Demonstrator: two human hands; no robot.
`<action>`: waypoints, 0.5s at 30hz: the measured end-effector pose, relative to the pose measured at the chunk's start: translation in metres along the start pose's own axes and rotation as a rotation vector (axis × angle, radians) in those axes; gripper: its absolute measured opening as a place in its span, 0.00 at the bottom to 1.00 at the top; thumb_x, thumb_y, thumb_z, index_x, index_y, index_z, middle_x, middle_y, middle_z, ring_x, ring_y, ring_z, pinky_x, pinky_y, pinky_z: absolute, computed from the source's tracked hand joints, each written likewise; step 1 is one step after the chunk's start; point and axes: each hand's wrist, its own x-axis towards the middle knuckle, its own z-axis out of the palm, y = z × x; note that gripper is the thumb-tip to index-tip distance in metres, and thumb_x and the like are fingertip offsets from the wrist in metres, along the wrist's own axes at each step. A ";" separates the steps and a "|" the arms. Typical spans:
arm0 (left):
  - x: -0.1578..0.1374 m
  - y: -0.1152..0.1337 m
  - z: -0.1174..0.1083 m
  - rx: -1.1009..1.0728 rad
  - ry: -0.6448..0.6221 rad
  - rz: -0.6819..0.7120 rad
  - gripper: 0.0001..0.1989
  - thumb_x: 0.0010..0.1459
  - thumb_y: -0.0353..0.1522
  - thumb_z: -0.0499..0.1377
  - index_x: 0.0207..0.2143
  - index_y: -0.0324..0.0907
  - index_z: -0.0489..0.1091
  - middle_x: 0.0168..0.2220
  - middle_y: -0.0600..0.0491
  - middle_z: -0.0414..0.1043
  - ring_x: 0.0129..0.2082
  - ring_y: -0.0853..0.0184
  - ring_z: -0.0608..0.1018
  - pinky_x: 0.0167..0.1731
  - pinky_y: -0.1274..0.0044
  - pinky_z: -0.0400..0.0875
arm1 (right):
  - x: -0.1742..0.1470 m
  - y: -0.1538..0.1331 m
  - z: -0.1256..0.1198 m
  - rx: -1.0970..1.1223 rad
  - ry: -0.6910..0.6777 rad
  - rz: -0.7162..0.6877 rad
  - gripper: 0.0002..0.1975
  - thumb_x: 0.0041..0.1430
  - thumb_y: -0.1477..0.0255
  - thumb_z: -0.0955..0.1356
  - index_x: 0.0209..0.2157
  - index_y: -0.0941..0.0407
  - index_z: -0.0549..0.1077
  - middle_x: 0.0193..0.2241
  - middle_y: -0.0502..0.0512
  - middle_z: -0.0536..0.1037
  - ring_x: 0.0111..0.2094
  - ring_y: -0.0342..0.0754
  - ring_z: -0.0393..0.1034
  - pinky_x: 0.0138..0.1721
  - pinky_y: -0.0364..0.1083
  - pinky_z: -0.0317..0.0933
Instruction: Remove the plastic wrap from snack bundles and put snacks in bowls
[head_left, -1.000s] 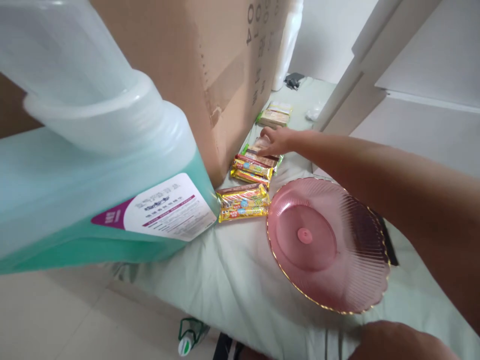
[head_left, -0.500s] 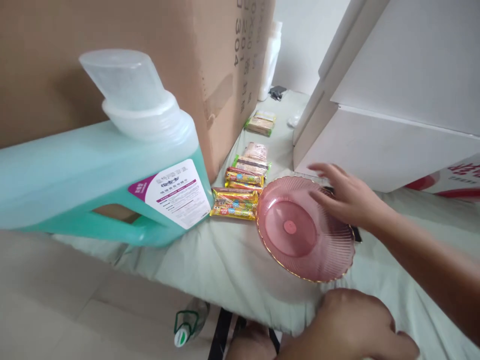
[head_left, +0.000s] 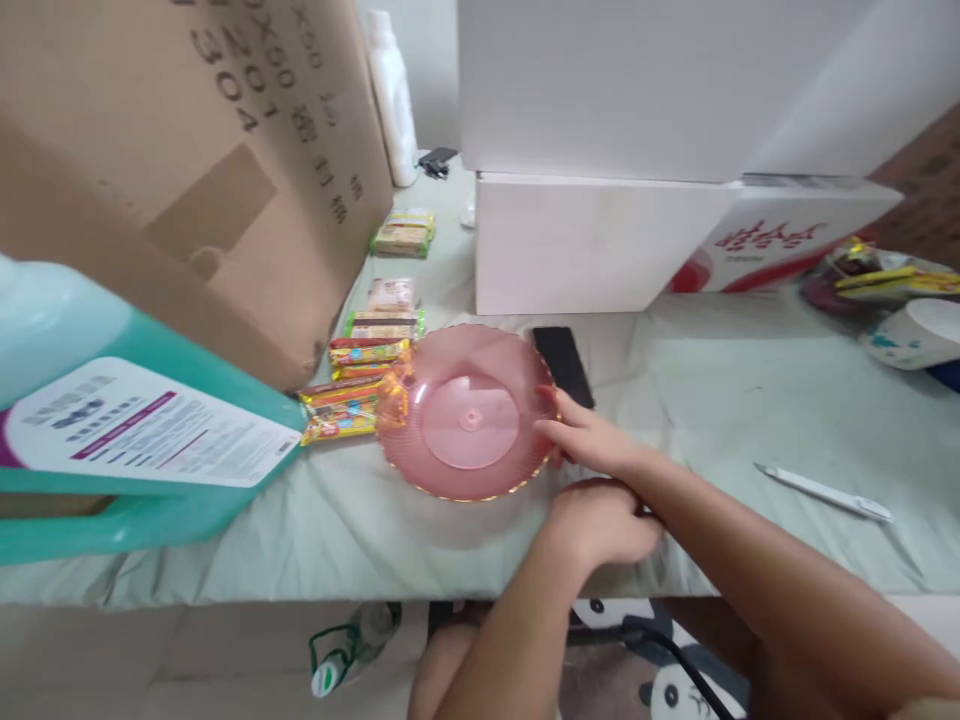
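Observation:
A pink translucent plate (head_left: pixel 471 470) with ribbed sides and a wavy gold rim lies near the front of the cloth-covered table, overlapping the snacks on its left. My right hand (head_left: pixel 589 430) grips its right rim, with fingers at the edge. Close below, my left hand (head_left: pixel 600 520) is curled with its back toward me, beside my right wrist; its palm and whatever may be in it are hidden. A black phone-like slab (head_left: pixel 564 367) lies just behind my right hand. Several yellow-wrapped snack sticks (head_left: pixel 341 410) lie against the plate's left side.
A jug of green liquid (head_left: pixel 187 400) and a large cardboard box (head_left: pixel 247 200) stand left. Wrapped snacks (head_left: pixel 403 233) lie farther back near a white bottle (head_left: pixel 394 100). White boxes (head_left: pixel 570 245) line the back. A white pen-like tool (head_left: pixel 825 492) and paper cup (head_left: pixel 915 335) are right.
My right hand has come from hovering open over the plate's right side to holding its rim. The view has swung right, showing more of the table. My left hand stays curled.

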 end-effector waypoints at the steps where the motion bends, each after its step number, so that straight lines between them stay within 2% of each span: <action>1: 0.001 0.003 0.002 0.008 0.041 -0.016 0.17 0.57 0.38 0.55 0.43 0.44 0.80 0.45 0.45 0.83 0.41 0.52 0.82 0.36 0.66 0.73 | 0.002 -0.002 -0.002 0.023 -0.010 0.003 0.31 0.54 0.67 0.65 0.61 0.54 0.61 0.21 0.45 0.72 0.23 0.49 0.68 0.26 0.48 0.61; 3: 0.004 0.010 0.008 0.034 0.109 -0.042 0.16 0.57 0.36 0.54 0.41 0.44 0.80 0.41 0.46 0.83 0.37 0.55 0.82 0.31 0.69 0.68 | -0.002 -0.003 -0.010 0.081 -0.001 -0.006 0.31 0.50 0.70 0.64 0.59 0.54 0.63 0.21 0.46 0.72 0.23 0.49 0.69 0.25 0.47 0.61; 5: 0.010 0.018 0.017 0.080 0.167 -0.026 0.15 0.59 0.34 0.53 0.39 0.43 0.79 0.38 0.47 0.82 0.34 0.58 0.80 0.27 0.71 0.63 | -0.016 0.004 -0.025 0.170 0.064 0.001 0.32 0.49 0.71 0.63 0.59 0.53 0.64 0.23 0.47 0.73 0.25 0.50 0.71 0.26 0.46 0.63; 8: 0.023 0.029 0.035 0.203 0.210 0.036 0.13 0.61 0.34 0.52 0.32 0.42 0.76 0.33 0.48 0.79 0.32 0.62 0.78 0.26 0.72 0.57 | -0.056 0.027 -0.058 0.350 0.253 0.011 0.36 0.48 0.69 0.63 0.63 0.51 0.61 0.23 0.46 0.73 0.25 0.49 0.70 0.27 0.46 0.65; 11: 0.041 0.037 0.053 0.355 0.234 0.042 0.14 0.64 0.36 0.52 0.27 0.42 0.71 0.29 0.51 0.76 0.29 0.65 0.75 0.27 0.72 0.53 | -0.095 0.061 -0.093 0.477 0.515 -0.046 0.38 0.49 0.67 0.62 0.65 0.51 0.58 0.24 0.46 0.72 0.24 0.49 0.69 0.27 0.47 0.65; 13: 0.054 0.041 0.062 0.447 0.293 0.012 0.16 0.65 0.36 0.50 0.26 0.42 0.68 0.26 0.52 0.73 0.29 0.66 0.74 0.29 0.73 0.52 | -0.111 0.083 -0.114 0.470 0.645 -0.063 0.40 0.52 0.66 0.62 0.67 0.52 0.53 0.27 0.47 0.75 0.26 0.50 0.71 0.30 0.48 0.67; 15: 0.066 0.046 0.068 0.545 0.386 -0.042 0.18 0.67 0.37 0.49 0.25 0.42 0.67 0.25 0.51 0.72 0.27 0.66 0.73 0.30 0.73 0.51 | -0.118 0.104 -0.134 0.327 0.680 -0.043 0.41 0.56 0.64 0.60 0.70 0.53 0.45 0.33 0.51 0.79 0.30 0.52 0.75 0.36 0.50 0.69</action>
